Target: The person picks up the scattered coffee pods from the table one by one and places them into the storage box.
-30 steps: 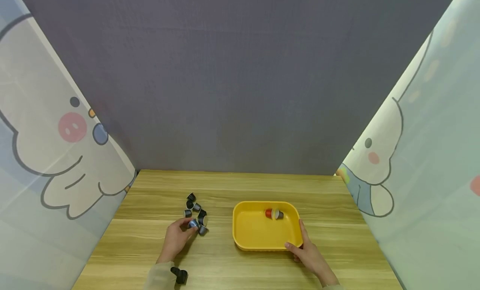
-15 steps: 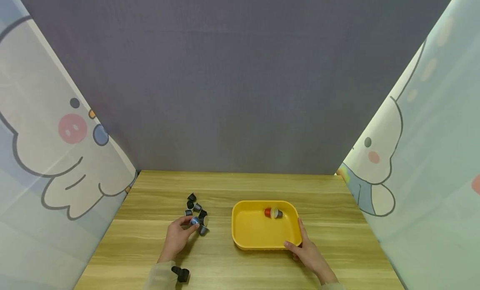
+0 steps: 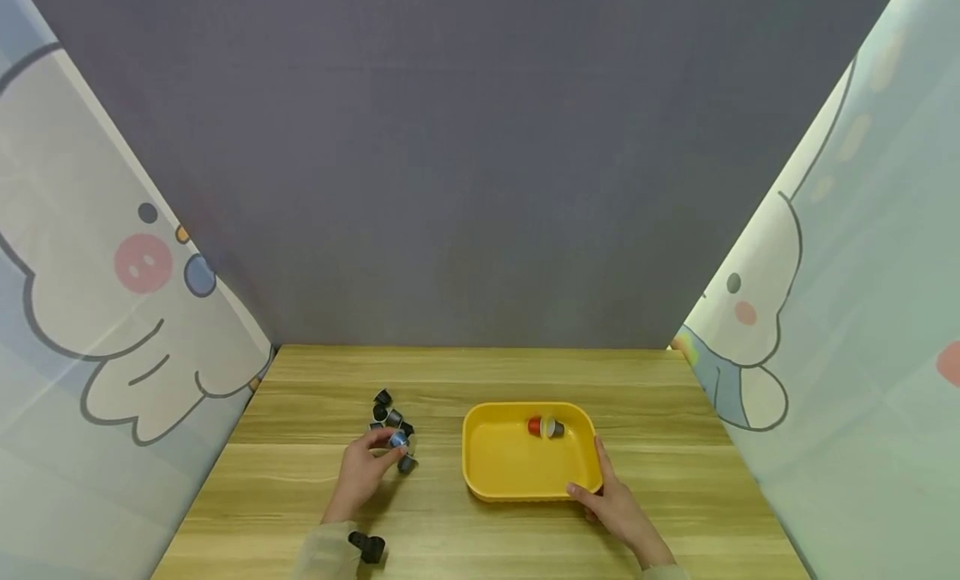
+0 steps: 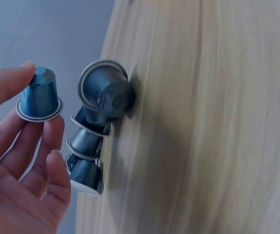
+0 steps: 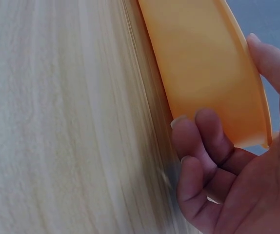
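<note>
My left hand (image 3: pixel 362 473) pinches a blue coffee capsule (image 4: pixel 41 96) between thumb and fingers, off the table, its rimmed end downward in the left wrist view. Just beyond it lies a cluster of dark and grey coffee capsules (image 3: pixel 393 417), partly hidden by the hand. My right hand (image 3: pixel 617 507) grips the near right corner of a yellow tray (image 3: pixel 480 490), thumb at the rim and fingers curled against the outer wall (image 5: pixel 203 63). Inside the tray, near its back right, a red capsule (image 3: pixel 535 426) lies beside a grey one with a pale lid (image 3: pixel 555 428).
All of this sits on a wood-grain table (image 3: pixel 435 530). A grey wall (image 3: pixel 480 188) rises behind its back edge, and printed cartoon panels flank both sides. A black device (image 3: pixel 369 547) is by the left wrist.
With the blue capsule in its fingers, my left hand has lifted slightly and shifted a little to the right. My right hand keeps its grip on the tray.
</note>
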The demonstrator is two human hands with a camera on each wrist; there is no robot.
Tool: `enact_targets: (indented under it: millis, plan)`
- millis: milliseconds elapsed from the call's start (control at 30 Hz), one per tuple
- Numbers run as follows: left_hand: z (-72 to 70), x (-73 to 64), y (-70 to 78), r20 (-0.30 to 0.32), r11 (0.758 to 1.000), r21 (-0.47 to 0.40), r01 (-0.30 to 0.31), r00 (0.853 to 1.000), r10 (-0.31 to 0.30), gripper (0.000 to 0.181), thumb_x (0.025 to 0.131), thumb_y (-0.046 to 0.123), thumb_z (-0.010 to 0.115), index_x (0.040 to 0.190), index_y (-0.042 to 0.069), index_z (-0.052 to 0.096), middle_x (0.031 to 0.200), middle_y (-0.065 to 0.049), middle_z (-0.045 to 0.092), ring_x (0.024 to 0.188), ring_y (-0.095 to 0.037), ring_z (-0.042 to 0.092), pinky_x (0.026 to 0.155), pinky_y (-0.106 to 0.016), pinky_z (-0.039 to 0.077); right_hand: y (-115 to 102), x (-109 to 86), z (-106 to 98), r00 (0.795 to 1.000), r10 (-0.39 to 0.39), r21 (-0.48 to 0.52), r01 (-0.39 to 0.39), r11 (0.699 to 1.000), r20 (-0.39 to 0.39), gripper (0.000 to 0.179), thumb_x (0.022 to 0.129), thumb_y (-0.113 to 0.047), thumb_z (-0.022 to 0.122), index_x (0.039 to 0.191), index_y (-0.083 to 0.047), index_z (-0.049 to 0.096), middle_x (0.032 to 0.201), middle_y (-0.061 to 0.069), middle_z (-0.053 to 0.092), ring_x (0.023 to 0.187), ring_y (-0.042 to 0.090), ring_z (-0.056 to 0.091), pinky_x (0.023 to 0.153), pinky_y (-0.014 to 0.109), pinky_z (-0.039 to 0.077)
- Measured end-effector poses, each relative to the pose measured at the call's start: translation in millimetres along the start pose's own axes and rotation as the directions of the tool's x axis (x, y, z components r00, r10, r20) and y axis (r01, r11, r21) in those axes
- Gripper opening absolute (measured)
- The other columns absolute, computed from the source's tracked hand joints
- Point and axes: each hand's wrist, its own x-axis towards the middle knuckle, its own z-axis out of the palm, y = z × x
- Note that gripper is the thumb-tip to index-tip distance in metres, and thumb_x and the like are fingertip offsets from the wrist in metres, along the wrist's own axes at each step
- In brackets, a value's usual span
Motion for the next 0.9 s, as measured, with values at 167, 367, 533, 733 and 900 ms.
enact_targets:
  millis: [167,367,533,733,900]
  plan:
    - [3.6,-0.3,3.2,0.003,1.000,0.002,-0.016,1.000,0.016,0.028,0.081,0.014,0.085,0.106,0.008,0.075,0.097,-0.003,0.072,0.094,-0.022,0.065,0.071,-0.027,0.052,-1.7,0.3,1.3,1.000,-0.001,0.013,0.001,1.000,0.007,0.103,0.094,-0.037,0.069,0.161,-0.020,-0.007,0.065,0.006,0.054,0.058,0.017,0.052,0.054,0.026,0.045]
    - [5.3,1.2,7.9,0.018,1.000,-0.014,-0.012,1.000,0.012,0.028,0.081,0.014,0.084,0.107,0.008,0.075,0.097,-0.003,0.070,0.094,-0.022,0.064,0.072,-0.027,0.053,-1.0,1.6,2.3,1.000,0.003,0.013,-0.003,1.000,0.012,0.103,0.094,-0.038,0.069,0.161,-0.019,-0.008,0.064,0.006,0.054,0.059,0.018,0.052,0.054,0.026,0.046]
    - [7.5,2.1,11.0,0.027,0.999,-0.026,-0.041,0.999,0.042,0.027,0.081,0.012,0.084,0.105,0.008,0.075,0.096,-0.003,0.070,0.093,-0.022,0.063,0.070,-0.027,0.053,1.3,2.3,3.0,1.000,0.010,0.014,-0.010,1.000,0.012,0.104,0.094,-0.039,0.069,0.161,-0.019,-0.008,0.065,0.005,0.054,0.059,0.018,0.052,0.055,0.027,0.046]
    - [11.4,2.5,14.5,0.041,0.998,-0.022,-0.066,0.997,0.067,0.025,0.081,0.011,0.084,0.104,0.008,0.075,0.094,-0.001,0.069,0.091,-0.022,0.063,0.070,-0.026,0.051,3.2,1.7,3.8,1.000,0.015,0.015,-0.015,1.000,0.003,0.104,0.093,-0.040,0.070,0.161,-0.019,-0.007,0.066,0.006,0.054,0.060,0.019,0.053,0.055,0.028,0.048]
    - [14.8,3.5,18.3,0.058,0.995,-0.016,-0.100,0.993,0.101,0.026,0.081,0.014,0.085,0.105,0.009,0.075,0.094,0.000,0.069,0.090,-0.020,0.062,0.069,-0.026,0.049,1.8,1.0,4.9,1.000,0.020,0.020,-0.020,1.000,-0.002,0.104,0.093,-0.041,0.070,0.161,-0.019,-0.006,0.067,0.005,0.052,0.060,0.019,0.053,0.056,0.028,0.048]
